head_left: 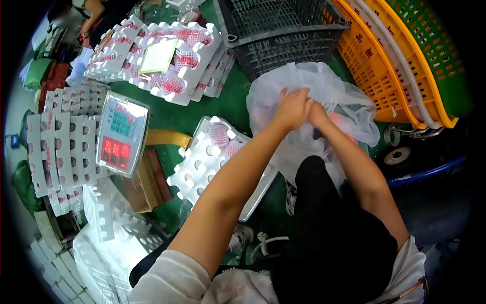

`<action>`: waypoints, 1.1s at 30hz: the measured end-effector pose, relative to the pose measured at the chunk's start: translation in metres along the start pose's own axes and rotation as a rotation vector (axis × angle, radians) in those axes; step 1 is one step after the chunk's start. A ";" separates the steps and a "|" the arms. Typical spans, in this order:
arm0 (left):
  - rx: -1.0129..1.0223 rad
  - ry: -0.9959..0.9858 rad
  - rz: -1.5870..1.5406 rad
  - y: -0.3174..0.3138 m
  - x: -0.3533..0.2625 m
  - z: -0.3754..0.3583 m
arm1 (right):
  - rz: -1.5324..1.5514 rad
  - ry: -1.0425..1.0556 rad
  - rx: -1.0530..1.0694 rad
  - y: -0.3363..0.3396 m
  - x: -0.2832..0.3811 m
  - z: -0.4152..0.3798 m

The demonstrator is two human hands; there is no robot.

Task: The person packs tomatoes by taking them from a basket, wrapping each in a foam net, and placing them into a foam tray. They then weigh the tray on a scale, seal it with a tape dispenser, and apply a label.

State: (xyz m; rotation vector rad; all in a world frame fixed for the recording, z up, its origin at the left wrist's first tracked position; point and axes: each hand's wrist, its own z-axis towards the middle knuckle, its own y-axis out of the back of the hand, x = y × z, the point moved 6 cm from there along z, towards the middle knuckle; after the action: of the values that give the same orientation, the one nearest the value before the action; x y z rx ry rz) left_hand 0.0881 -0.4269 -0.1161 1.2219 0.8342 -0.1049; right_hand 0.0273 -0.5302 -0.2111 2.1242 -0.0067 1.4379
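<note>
My left hand (293,109) and my right hand (318,113) meet over a large, translucent white plastic bag (354,96) that hangs open in front of my knees. Both have their fingers curled in and touch one another; what they grip is hidden. Inside the bag, pinkish shapes show faintly through the film. Left of the bag, a white moulded tray (202,167) rests on a weighing platform. A few round fruits in pink foam nets (219,134) sit at its far end, behind my left forearm.
A scale display (123,134) with red digits stands at left. Beyond it are stacked white trays (61,147), and fruit-filled trays (152,61) are piled at the back. A black crate (288,43) and yellow baskets (379,61) border the bag. A cardboard box (144,185) lies below the display.
</note>
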 end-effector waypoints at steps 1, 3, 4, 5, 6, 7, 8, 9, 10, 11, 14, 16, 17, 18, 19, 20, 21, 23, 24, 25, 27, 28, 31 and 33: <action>0.173 0.096 0.133 -0.015 0.017 0.002 | -0.299 -0.012 -0.009 -0.005 -0.002 -0.005; 0.373 0.038 0.347 -0.023 0.043 -0.015 | -0.359 0.189 -0.041 -0.009 0.008 -0.020; 0.474 0.004 0.455 -0.019 0.054 -0.027 | -0.389 0.287 -0.061 -0.008 0.017 -0.028; 0.476 0.071 0.593 -0.008 0.067 -0.037 | -0.525 0.462 -0.049 -0.012 0.032 -0.035; 0.471 0.142 0.730 0.004 0.080 -0.045 | -0.547 0.515 -0.015 -0.020 0.033 -0.037; 0.528 0.208 0.793 0.017 0.086 -0.047 | -0.572 0.574 0.022 -0.029 0.034 -0.037; 0.582 0.274 0.854 0.029 0.092 -0.046 | -0.598 0.634 0.058 -0.038 0.035 -0.037; 0.552 0.344 0.850 0.043 0.097 -0.042 | -0.579 0.587 0.052 -0.042 0.033 -0.033; 0.523 0.417 0.843 0.055 0.102 -0.040 | -0.560 0.541 0.048 -0.046 0.032 -0.030; 0.494 0.488 0.837 0.064 0.103 -0.041 | -0.539 0.495 0.045 -0.049 0.029 -0.029; 0.361 0.339 0.732 0.074 0.073 -0.031 | -0.581 0.283 0.248 -0.049 0.033 -0.035; 0.147 0.026 0.272 0.050 0.047 -0.037 | -0.541 0.447 0.214 -0.056 0.032 -0.046; 0.196 -0.099 0.145 0.036 0.029 -0.043 | -0.524 0.531 0.194 -0.060 0.028 -0.050; 0.245 -0.224 0.014 0.026 0.013 -0.049 | -0.482 0.618 0.251 -0.073 0.018 -0.052; 0.351 -0.071 0.098 0.016 0.022 -0.051 | -0.442 0.702 0.312 -0.090 0.002 -0.054; 0.458 0.083 0.178 0.007 0.031 -0.055 | -0.400 0.782 0.373 -0.099 -0.007 -0.058; 0.566 0.236 0.257 -0.001 0.040 -0.061 | -0.289 0.625 0.583 -0.101 -0.005 -0.057; 0.677 0.332 0.366 0.001 0.055 -0.073 | -0.141 0.486 0.658 -0.095 -0.004 -0.054; 0.729 0.380 0.425 0.005 0.062 -0.078 | -0.066 0.421 0.691 -0.093 -0.004 -0.054; 0.742 0.357 0.533 0.010 0.062 -0.080 | -0.109 0.437 0.746 -0.089 0.000 -0.058; 0.758 0.317 0.757 0.024 0.063 -0.084 | -0.315 0.472 0.651 -0.083 0.010 -0.059; 0.766 0.308 0.775 0.028 0.063 -0.083 | -0.414 0.486 0.604 -0.082 0.016 -0.063; 0.774 0.296 0.804 0.037 0.061 -0.080 | -0.572 0.654 0.423 -0.093 0.015 -0.061; 0.746 0.318 0.802 0.040 0.058 -0.080 | -0.574 0.569 0.426 -0.088 0.007 -0.054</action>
State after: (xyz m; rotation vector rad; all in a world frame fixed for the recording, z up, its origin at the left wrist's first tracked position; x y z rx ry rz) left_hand 0.1087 -0.3230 -0.1275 2.2425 0.5169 0.4821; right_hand 0.0111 -0.4294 -0.2309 1.7064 1.1112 1.7017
